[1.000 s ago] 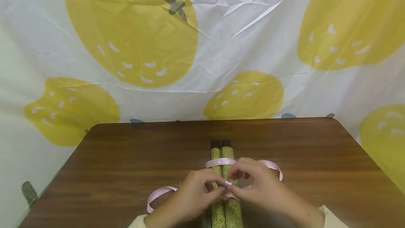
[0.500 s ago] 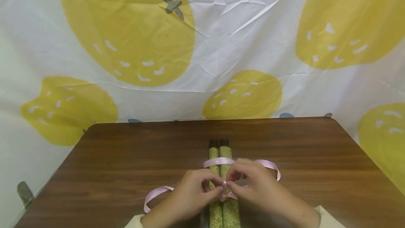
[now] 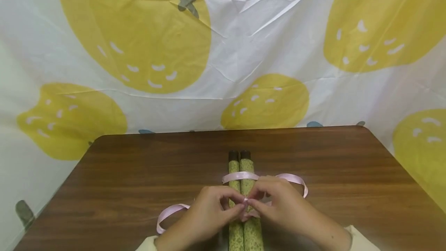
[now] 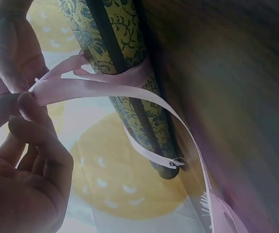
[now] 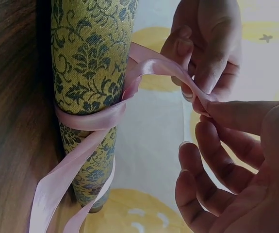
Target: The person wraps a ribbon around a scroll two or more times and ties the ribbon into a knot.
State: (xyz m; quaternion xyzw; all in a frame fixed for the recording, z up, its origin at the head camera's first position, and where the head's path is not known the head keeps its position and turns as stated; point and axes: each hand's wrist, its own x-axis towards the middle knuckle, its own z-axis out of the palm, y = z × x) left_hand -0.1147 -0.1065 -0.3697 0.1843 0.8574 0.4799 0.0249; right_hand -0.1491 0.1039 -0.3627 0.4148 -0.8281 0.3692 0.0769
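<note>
Two rolls (image 3: 234,189) covered in yellow-green brocade with dark floral patterning lie side by side, their dark ends pointing away. A pink satin ribbon (image 5: 93,120) passes around them, with a second band (image 3: 240,176) nearer the far ends. Above the rolls, my left hand (image 3: 209,210) pinches the ribbon between thumb and index finger. My right hand (image 3: 280,206) meets it from the other side, also pinching ribbon at thumb and fingertip. The left wrist view shows ribbon (image 4: 95,89) stretching from the fingertips toward the rolls. The exact fold between the fingers is hidden.
A brown wood-grain table (image 3: 156,165) lies beneath everything. Loose ribbon loops (image 3: 168,214) curl on it to the left, and another ribbon length (image 3: 296,179) curves out at the right. Behind the table hangs a white cloth (image 3: 237,49) with yellow fruit prints.
The head view has shifted slightly, so the scene sits a little further left. Both hands stay together over the rolls, still pinching the ribbon, with only small fingertip movement.
</note>
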